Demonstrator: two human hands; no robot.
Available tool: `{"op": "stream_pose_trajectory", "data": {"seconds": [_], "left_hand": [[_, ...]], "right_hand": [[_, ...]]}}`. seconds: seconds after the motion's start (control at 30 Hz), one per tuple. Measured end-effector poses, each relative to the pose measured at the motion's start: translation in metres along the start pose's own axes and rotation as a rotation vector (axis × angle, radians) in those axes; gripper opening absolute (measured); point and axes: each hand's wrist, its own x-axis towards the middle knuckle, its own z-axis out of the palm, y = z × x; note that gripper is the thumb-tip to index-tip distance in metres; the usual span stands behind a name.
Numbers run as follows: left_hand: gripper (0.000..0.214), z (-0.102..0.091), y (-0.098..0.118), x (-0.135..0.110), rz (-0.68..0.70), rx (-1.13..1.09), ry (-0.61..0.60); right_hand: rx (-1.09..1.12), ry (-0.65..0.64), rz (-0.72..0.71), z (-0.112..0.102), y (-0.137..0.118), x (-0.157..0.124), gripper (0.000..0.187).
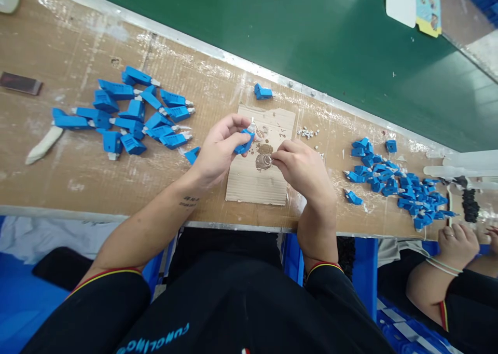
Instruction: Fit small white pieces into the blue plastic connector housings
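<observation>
My left hand (221, 149) is closed on a small blue plastic part (244, 145) with a white tip, held above the cardboard sheet (254, 189). My right hand (303, 169) makes a pinch low over a wet brown smear (264, 161) on that cardboard. What sits between its fingertips is too small to make out. To the right of the cardboard lie several tiny grey-white pieces (307, 133). A single blue part (263, 91) rests just beyond the cardboard's far edge.
Blue parts with white ends (132, 110) spread over the left of the bench, beside a pale flat strip (44, 145) and a dark rectangular block (20, 83). More blue parts (389, 177) are heaped at right, near a co-worker's hand (459, 246). A green surface (272, 27) runs behind.
</observation>
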Motion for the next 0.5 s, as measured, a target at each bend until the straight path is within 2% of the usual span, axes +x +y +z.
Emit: {"op": "stream_pose_trajectory", "data": {"seconds": [0.13, 0.2, 0.27, 0.4, 0.5], "left_hand": [[0.019, -0.002, 0.0, 0.001, 0.008, 0.013, -0.001], [0.02, -0.003, 0.0, 0.0, 0.014, 0.004, -0.013], [0.025, -0.003, 0.0, -0.001, 0.014, -0.015, -0.038], [0.041, -0.001, -0.002, -0.005, -0.051, -0.064, -0.151], [0.047, 0.003, -0.003, -0.009, -0.076, -0.052, -0.195]], "right_hand": [[0.036, 0.033, 0.001, -0.001, 0.002, -0.001, 0.027], [0.127, 0.11, -0.007, -0.005, 0.002, -0.004, 0.026], [0.254, 0.255, -0.024, -0.01, 0.002, -0.007, 0.02], [0.508, 0.647, -0.033, -0.009, -0.003, -0.012, 0.007], [0.665, 0.746, -0.007, 0.005, -0.007, -0.009, 0.013]]}}
